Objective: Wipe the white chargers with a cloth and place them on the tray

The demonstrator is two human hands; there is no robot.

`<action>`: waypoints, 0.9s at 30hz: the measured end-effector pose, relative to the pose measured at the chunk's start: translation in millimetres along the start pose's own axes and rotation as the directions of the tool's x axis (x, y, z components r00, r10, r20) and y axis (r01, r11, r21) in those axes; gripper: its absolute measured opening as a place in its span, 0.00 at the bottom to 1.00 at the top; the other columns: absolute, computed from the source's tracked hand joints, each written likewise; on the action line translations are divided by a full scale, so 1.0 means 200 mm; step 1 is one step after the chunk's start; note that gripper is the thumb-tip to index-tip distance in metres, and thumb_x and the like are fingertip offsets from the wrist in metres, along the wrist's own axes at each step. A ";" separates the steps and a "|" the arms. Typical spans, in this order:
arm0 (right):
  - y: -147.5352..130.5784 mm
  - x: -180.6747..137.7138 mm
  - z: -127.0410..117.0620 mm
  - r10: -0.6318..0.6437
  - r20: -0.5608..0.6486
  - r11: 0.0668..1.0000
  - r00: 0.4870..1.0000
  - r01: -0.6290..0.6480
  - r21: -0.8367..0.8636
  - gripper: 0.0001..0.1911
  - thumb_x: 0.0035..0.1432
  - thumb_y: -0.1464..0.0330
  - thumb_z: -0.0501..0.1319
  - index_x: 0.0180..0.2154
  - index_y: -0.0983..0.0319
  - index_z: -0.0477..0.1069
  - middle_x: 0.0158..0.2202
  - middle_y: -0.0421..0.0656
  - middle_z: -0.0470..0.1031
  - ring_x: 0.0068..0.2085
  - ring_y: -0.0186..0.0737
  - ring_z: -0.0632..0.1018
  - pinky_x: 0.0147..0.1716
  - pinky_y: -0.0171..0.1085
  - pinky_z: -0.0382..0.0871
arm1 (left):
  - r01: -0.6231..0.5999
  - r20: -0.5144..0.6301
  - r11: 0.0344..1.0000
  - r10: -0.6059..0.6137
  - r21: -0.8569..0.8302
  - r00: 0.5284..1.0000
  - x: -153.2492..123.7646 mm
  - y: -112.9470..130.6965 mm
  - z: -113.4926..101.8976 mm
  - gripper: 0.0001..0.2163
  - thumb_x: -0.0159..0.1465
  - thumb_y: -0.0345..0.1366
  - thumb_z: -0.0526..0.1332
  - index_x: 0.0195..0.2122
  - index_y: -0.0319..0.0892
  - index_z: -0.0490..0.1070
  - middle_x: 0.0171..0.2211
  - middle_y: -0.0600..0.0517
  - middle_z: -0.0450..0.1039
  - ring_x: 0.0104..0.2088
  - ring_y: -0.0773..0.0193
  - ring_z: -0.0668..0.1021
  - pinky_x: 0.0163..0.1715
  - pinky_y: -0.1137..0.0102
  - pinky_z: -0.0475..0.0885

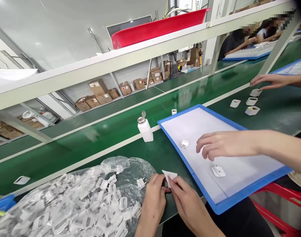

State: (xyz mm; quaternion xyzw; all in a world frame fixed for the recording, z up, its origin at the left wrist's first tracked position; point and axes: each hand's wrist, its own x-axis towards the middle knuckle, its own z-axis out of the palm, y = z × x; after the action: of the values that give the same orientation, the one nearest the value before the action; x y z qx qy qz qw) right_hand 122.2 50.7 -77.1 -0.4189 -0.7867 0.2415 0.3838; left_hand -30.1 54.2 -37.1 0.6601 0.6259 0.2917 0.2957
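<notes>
Both my hands meet at the table's near edge on a small white plug part in a white wrapper [169, 177]. My left hand [152, 199] pinches it from the left, and my right hand [187, 200] pinches it from the right. A clear plastic bag [96, 197] heaped with several wrapped white plug parts lies just left of my left hand. To the right is a blue-rimmed tray [229, 201] with a white sheet, on which two white plug parts [184, 143] [218, 171] lie.
A co-worker's hand [222, 144] reaches in from the right over the tray, fingers curled down. Another person's hand [271, 80] rests by white housings [251, 110] farther right. A white pump bottle [144, 127] stands on the green conveyor's white stripe. A red stool [281, 197] sits below right.
</notes>
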 end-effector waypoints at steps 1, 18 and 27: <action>0.01 -0.02 0.01 -0.029 0.005 0.999 1.000 0.030 -0.015 0.24 0.70 0.76 0.47 0.63 0.60 0.67 0.40 0.47 0.74 0.38 0.42 0.79 0.36 0.38 0.77 | -0.012 -0.005 1.000 0.012 -0.011 1.000 0.00 0.00 0.01 0.21 0.57 0.19 0.49 0.42 0.42 0.78 0.37 0.47 0.73 0.39 0.59 0.77 0.40 0.68 0.74; -0.13 0.11 -0.21 0.278 0.140 0.879 0.950 -0.310 0.361 0.24 0.74 0.57 0.48 0.30 0.60 0.73 0.33 0.42 0.71 0.33 0.38 0.74 0.33 0.36 0.70 | -0.393 -0.256 0.919 0.375 -0.022 0.891 -0.16 -0.01 0.01 0.21 0.70 0.25 0.50 0.55 0.45 0.77 0.37 0.47 0.77 0.32 0.66 0.80 0.32 0.76 0.78; -0.21 0.03 -0.18 0.498 0.336 0.111 0.800 -0.443 0.890 0.20 0.54 0.50 0.72 0.31 0.61 0.82 0.29 0.43 0.70 0.29 0.35 0.66 0.28 0.33 0.64 | -0.185 -0.541 0.878 -0.096 -0.441 0.835 -0.18 0.18 0.08 0.09 0.61 0.33 0.66 0.39 0.48 0.85 0.36 0.49 0.81 0.37 0.58 0.82 0.37 0.72 0.76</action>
State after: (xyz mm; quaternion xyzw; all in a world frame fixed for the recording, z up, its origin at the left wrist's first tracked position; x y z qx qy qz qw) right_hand 128.4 36.2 -24.5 -0.3408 -0.3031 0.7532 0.4741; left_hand 4.3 17.0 -20.4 0.4702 0.5767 0.6195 0.2500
